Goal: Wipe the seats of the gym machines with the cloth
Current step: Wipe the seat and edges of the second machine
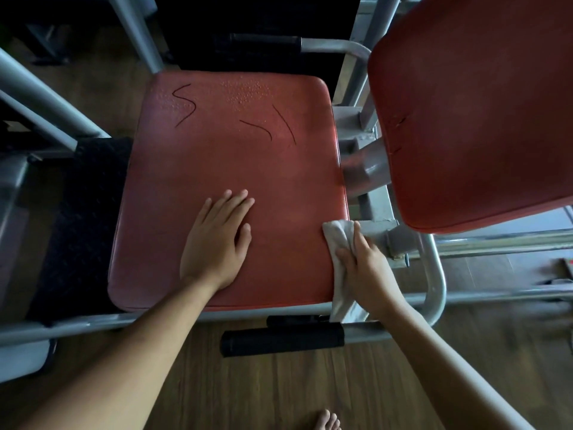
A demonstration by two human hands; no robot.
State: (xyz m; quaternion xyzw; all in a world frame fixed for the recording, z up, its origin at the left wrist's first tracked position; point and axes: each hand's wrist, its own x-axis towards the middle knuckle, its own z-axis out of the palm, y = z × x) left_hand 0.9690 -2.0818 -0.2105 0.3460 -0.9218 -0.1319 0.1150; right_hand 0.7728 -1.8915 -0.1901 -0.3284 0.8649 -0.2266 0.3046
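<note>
Red vinyl covers the seat [217, 162], a broad square cushion that fills the middle of the view. A second red pad [480, 103] stands tilted just off its right edge. Both sit on a grey tube frame [434, 274] over a wood-look floor [248, 392]. The left hand [217, 240] lies flat on the seat near the middle of the front edge, its fingers straight and slightly spread, holding nothing; it looks placed there to brace the body and steady the cushion while the other hand works. The right hand [366, 268] is well apart from it at the front right corner. Its fingers are curled over a bunched white cloth [338, 240], pressing it against the seat's right edge, and the loose tail hangs down past the front edge. That grip suggests a stroke along the right side, or one about to start inward. A black foam grip [282, 338] sits on the frame bar below the front edge. Water droplets [245, 91] bead along the back edge, and dark curved marks [184, 103] run across the back half. By that sign the far part of the seat is not yet wiped, so the job here seems well short of done.
</note>
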